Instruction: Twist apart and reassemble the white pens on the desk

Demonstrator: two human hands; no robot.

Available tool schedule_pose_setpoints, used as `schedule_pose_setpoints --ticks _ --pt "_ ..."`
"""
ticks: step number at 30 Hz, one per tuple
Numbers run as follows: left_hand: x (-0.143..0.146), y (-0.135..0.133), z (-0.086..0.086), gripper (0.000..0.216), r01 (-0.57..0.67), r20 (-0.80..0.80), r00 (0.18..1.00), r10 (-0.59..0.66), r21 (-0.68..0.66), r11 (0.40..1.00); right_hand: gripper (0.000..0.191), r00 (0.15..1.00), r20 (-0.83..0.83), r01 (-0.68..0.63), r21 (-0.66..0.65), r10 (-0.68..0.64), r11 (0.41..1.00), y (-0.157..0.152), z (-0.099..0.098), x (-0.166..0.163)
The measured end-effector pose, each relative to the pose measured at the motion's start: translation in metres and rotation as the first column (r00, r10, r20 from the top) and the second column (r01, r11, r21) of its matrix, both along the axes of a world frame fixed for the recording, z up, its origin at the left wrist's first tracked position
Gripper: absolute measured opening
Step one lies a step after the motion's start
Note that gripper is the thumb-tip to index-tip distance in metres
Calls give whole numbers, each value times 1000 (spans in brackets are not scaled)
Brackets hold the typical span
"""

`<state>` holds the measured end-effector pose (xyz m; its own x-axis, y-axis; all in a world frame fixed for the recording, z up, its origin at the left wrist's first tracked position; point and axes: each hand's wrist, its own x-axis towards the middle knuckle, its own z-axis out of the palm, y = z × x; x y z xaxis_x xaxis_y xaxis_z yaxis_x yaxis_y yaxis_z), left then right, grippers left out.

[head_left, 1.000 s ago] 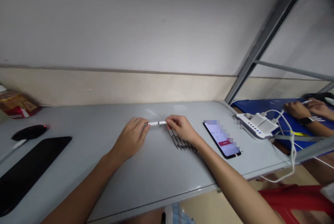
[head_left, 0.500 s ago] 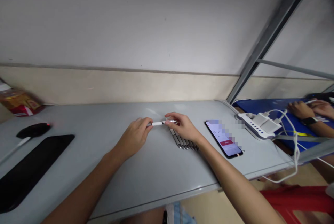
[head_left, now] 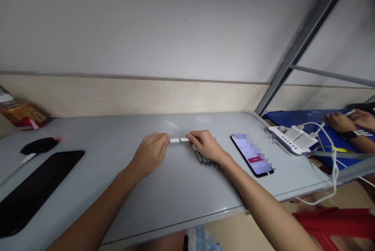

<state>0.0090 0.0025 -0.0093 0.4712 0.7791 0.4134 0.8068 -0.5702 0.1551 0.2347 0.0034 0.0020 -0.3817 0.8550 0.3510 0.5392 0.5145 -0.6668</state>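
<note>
White pen point(head_left: 179, 140): I saw it held level.
Left hand point(head_left: 149, 153): pinched one end.
Right hand point(head_left: 206, 144): gripped the other, over grey pens point(head_left: 205, 160).

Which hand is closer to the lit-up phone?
Right. The right hand sits just left of the phone; the left hand is farther left, across the white pen.

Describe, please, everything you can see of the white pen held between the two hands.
The white pen is a slim, plastic-looking stick with a small dark mark near its middle. It lies level, close over the grey table, running left to right. The left hand pinches one end and the right hand the other; both ends are hidden by fingertips.
</note>
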Motion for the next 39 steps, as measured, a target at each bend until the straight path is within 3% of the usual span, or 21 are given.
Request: schedule_pose_setpoints --ticks 5,14,22,28,35,39 --pt "1 -1 4 30 -14 16 1000 14 -15 1000 12 995 -76 -52 103 60 993 1 1 1" --pt "2 -3 2 27 9 25 1000 -8 -32 999 19 997 -9 -73 31 73 997 1 -2 1" --pt "2 -2 1 26 44 45 998 -40 -89 995 12 1000 6 -29 219 28 975 7 -5 6" --pt "-1 1 0 33 88 90 993 -78 -103 991 14 995 69 58 227 -75 972 14 -10 13" --pt "-4 3 0 30 7 85 996 1 -88 996 17 976 87 170 249 -197 953 23 -11 29" --pt "-3 2 2 29 -12 79 997 19 -95 995 19 980 86 156 241 -181 958 22 -10 30"
